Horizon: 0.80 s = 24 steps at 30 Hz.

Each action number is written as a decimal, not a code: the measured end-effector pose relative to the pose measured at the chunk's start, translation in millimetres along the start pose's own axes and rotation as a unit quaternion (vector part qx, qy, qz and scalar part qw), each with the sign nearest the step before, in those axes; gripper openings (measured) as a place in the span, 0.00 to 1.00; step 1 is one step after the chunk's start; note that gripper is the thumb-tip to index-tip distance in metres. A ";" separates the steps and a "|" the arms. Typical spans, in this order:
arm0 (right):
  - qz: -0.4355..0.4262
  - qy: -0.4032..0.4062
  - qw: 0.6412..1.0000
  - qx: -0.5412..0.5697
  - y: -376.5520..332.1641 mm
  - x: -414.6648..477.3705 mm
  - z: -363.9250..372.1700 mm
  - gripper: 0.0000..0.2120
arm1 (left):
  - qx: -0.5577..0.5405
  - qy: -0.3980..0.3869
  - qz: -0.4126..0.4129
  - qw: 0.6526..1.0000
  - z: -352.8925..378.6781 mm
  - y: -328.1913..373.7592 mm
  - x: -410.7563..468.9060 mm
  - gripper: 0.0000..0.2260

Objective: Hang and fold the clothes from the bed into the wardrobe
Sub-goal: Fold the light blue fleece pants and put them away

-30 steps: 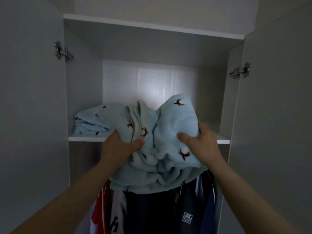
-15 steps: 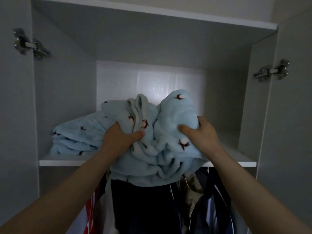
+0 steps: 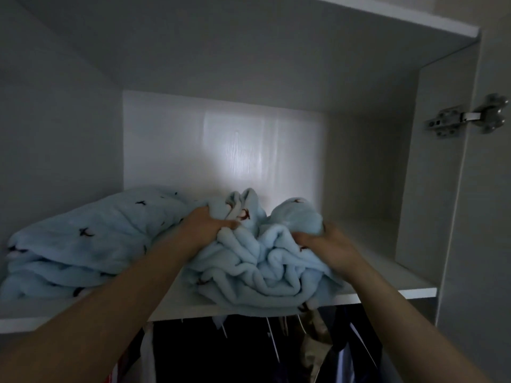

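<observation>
the left hand (image 3: pixel 206 226) and the right hand (image 3: pixel 329 244) each grip a bunched light blue fleece garment (image 3: pixel 265 266), fingers curled into its folds. the garment rests on the wardrobe shelf (image 3: pixel 177 305), its lower edge overhanging the front. a second light blue fleece piece (image 3: pixel 83 244) lies folded on the shelf just left, touching it. dark hanging clothes (image 3: pixel 249 352) sit below the shelf. a door hinge (image 3: pixel 467 117) is at upper right.

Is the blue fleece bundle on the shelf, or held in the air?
On the shelf: the blue fleece bundle rests on it, front edge overhanging its lip; left hand and right hand grip it.
</observation>
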State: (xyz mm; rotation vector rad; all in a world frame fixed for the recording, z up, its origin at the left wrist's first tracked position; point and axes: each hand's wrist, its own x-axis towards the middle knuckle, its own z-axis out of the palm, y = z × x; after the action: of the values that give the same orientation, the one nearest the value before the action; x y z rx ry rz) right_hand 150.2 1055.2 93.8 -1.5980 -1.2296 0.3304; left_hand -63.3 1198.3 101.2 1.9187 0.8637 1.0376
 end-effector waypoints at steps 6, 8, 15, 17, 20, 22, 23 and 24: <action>0.040 0.054 0.997 0.042 30.3 21.0 4.8 0.45 | 0.135 0.011 -0.011 0.991 -1.5 -2.4 52.2 0.28; 0.066 0.024 0.996 0.052 38.8 22.1 3.6 0.46 | 0.194 0.058 -0.021 0.979 -2.9 3.8 61.8 0.35; 0.074 -0.023 0.995 -0.063 39.1 9.7 5.1 0.42 | 0.248 0.080 0.205 0.944 39.8 31.6 14.4 0.08; 0.036 -0.045 0.996 -0.068 38.6 1.3 6.9 0.36 | 0.249 0.040 0.140 0.958 62.1 26.6 -3.1 0.13; -0.021 -0.049 0.997 -0.055 37.4 -7.8 -6.9 0.22 | 0.305 -0.016 -0.014 0.952 75.0 11.7 -14.8 0.24; -0.026 -0.057 0.998 -0.020 39.1 -8.2 -20.0 0.23 | 0.382 -0.023 -0.040 0.923 69.0 2.0 -20.2 0.26; -0.043 -0.051 0.998 -0.006 40.2 -7.1 -25.3 0.23 | 0.414 -0.031 -0.048 0.909 65.1 -1.9 -23.5 0.25; -0.076 -0.026 0.997 -0.008 42.0 -4.7 -28.7 0.22 | 0.423 -0.040 -0.056 0.903 60.6 -6.1 -26.3 0.24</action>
State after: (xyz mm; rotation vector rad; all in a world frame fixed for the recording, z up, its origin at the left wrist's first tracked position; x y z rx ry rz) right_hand 191.5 1038.5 69.0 -1.5080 -1.3881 0.2664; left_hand -22.8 1160.8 64.4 2.5396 1.5230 0.5205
